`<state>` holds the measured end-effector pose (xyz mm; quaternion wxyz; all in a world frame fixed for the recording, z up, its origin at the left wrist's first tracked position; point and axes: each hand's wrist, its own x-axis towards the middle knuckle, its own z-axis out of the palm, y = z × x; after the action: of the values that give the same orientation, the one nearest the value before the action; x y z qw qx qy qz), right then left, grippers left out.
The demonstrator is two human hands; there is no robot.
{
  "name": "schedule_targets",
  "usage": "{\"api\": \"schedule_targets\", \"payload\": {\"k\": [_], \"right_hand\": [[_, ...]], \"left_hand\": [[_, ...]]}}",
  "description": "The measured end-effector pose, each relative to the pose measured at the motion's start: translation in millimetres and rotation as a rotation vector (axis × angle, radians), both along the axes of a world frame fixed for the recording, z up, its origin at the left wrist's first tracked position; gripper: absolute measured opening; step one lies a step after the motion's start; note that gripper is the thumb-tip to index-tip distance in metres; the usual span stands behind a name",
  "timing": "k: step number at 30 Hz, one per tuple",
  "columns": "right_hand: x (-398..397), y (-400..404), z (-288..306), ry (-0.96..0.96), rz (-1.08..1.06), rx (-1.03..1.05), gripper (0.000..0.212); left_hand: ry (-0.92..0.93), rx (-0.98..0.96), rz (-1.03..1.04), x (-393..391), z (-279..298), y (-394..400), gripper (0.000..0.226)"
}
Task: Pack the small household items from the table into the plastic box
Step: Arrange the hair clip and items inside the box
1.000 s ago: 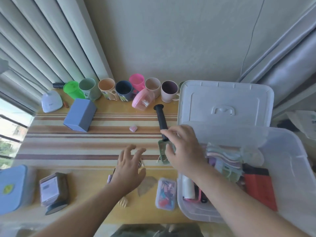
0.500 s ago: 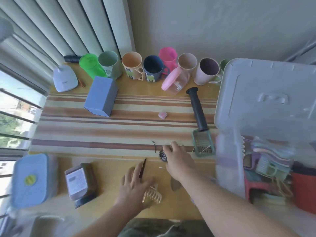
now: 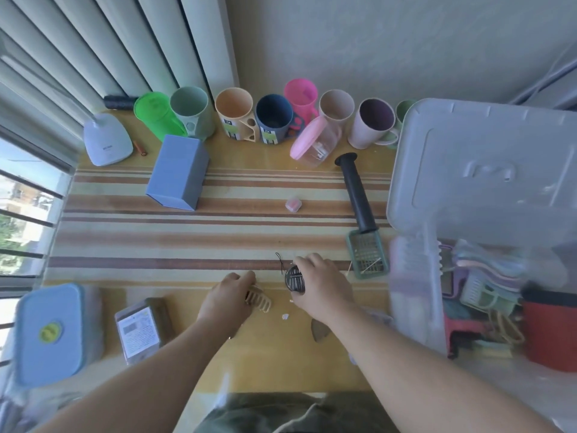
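My right hand (image 3: 323, 287) grips a small round black disc-shaped case (image 3: 294, 279), tilted on edge just above the table. My left hand (image 3: 227, 300) is closed on a beige hair claw clip (image 3: 258, 299) at the table's near middle. The clear plastic box (image 3: 415, 295) stands at the right, holding several items such as a red container (image 3: 551, 332) and a pale green basket (image 3: 482, 292). Its lid (image 3: 487, 170) leans behind it. A green grater with a black handle (image 3: 359, 195) lies beside the box. A tiny pink case (image 3: 293, 204) rests on the striped mat.
A row of coloured cups (image 3: 274, 120) lines the back wall, with a tipped pink-lidded jar (image 3: 313, 145). A blue box (image 3: 179, 171), a white lamp base (image 3: 106, 140), a blue-lidded container (image 3: 46, 332) and a dark labelled packet (image 3: 142, 328) sit at the left.
My right hand left the grater and picked up the round black case. My left hand moved up and closed on the hair clip. The view swung left.
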<state>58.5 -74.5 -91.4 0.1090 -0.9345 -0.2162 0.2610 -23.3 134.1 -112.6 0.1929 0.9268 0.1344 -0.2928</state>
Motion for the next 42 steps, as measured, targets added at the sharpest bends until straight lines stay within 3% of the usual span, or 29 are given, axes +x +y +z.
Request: {"api": "schedule_targets", "payload": {"k": [7, 11, 17, 21, 24, 27, 30, 34, 38, 40, 42], "right_hand": [[-7, -22, 10, 0.004, -0.066, 0.055, 0.064], [-5, -25, 38, -0.024, -0.108, 0.201, 0.058], [5, -60, 119, -0.159, -0.149, 0.545, 0.061], [25, -132, 157, -0.301, -0.259, 0.562, 0.059], [41, -201, 151, -0.34, -0.313, 0.431, 0.054], [56, -248, 119, -0.239, -0.296, 0.209, 0.059], [64, -256, 84, -0.146, -0.219, 0.077, 0.057], [77, -246, 56, -0.174, -0.115, -0.007, 0.046], [85, -260, 50, -0.124, -0.042, 0.109, 0.061], [88, -280, 58, -0.086, -0.07, 0.277, 0.052], [86, -305, 80, 0.013, -0.241, 0.452, 0.044]], "left_hand": [[-0.116, 0.03, 0.005, -5, -5, -4, 0.034], [-0.139, -0.02, 0.089, -2, 8, -2, 0.036], [-0.234, -0.161, 0.18, 38, 74, -33, 0.039], [-0.338, -0.214, 0.156, 74, 137, -82, 0.046], [-0.428, -0.232, 0.118, 93, 178, -125, 0.045], [-0.512, -0.279, 0.081, 104, 205, -171, 0.043], [-0.545, -0.291, 0.03, 106, 218, -213, 0.042], [-0.529, -0.309, 0.017, 103, 221, -253, 0.04], [-0.491, -0.321, -0.005, 103, 220, -281, 0.039], [-0.466, -0.321, -0.022, 106, 220, -295, 0.039], [-0.431, -0.339, -0.027, 111, 218, -310, 0.038]]}}
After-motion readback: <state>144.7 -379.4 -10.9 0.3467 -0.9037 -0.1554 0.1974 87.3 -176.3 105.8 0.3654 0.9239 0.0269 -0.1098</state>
